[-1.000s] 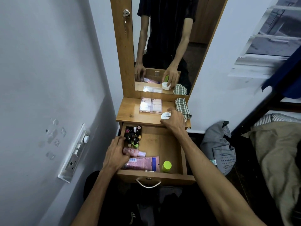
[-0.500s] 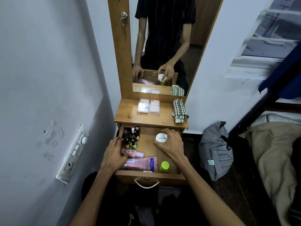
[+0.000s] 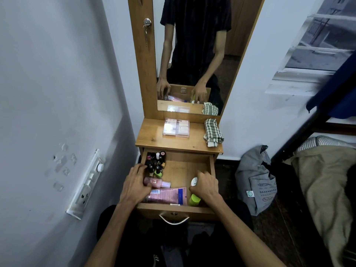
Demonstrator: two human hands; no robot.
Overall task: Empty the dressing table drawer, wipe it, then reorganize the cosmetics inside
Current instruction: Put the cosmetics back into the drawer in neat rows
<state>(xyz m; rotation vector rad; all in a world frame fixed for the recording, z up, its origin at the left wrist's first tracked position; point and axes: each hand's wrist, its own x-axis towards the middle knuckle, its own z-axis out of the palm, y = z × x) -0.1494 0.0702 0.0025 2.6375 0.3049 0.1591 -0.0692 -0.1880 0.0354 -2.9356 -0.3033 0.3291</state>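
The wooden drawer (image 3: 212, 166) of the dressing table is pulled open. Several nail polish bottles (image 3: 156, 162) stand in its back left corner. A pink bottle (image 3: 158, 183) and a pink tube (image 3: 169, 195) lie along the left and front. My left hand (image 3: 134, 186) rests on the pink bottle's end, fingers curled over it. My right hand (image 3: 206, 186) grips a white jar (image 3: 193, 182) low at the drawer's right side, just behind a lime-green capped bottle (image 3: 194, 199). A checked cloth (image 3: 212, 132) and a clear compact case (image 3: 176, 128) lie on the tabletop (image 3: 152, 138).
A mirror (image 3: 194, 54) stands behind the tabletop. A wall with a switch panel (image 3: 87, 183) runs close on the left. A grey bag (image 3: 256, 180) sits on the floor to the right, beside a bed with a tan blanket (image 3: 323, 185).
My right hand has carried the white jar off the tabletop and down into the right side of the drawer. My left hand has stayed on the pink bottle.
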